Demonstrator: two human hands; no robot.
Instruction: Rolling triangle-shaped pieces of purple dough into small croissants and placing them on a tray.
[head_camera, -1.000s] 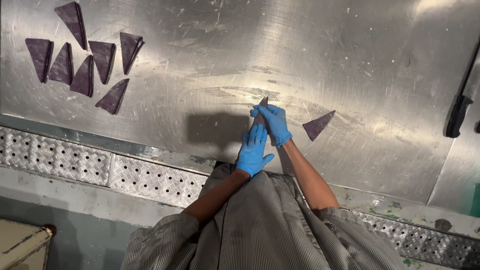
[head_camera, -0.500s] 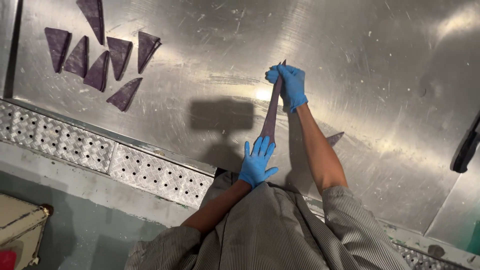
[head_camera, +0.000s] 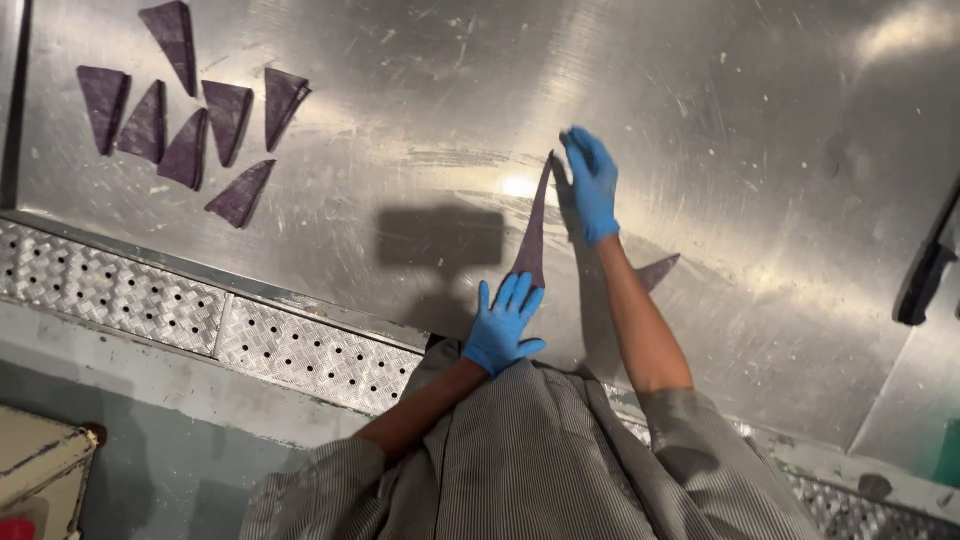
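Observation:
A long, narrow purple dough triangle lies stretched on the steel worktable. My left hand, in a blue glove, presses flat on its wide near end. Flat beside the thin far tip rests my right hand, also blue-gloved, with its fingers extended. A second small purple triangle peeks out from behind my right forearm.
Several purple dough triangles lie grouped at the far left of the table. A perforated metal strip runs along the table's near edge. A dark handle sits at the right edge. A beige box corner shows at the bottom left.
The dough triangle has been drawn out much longer. My right hand moved away from me with the tip, then opened flat beside it; my left hand stayed on the wide end.

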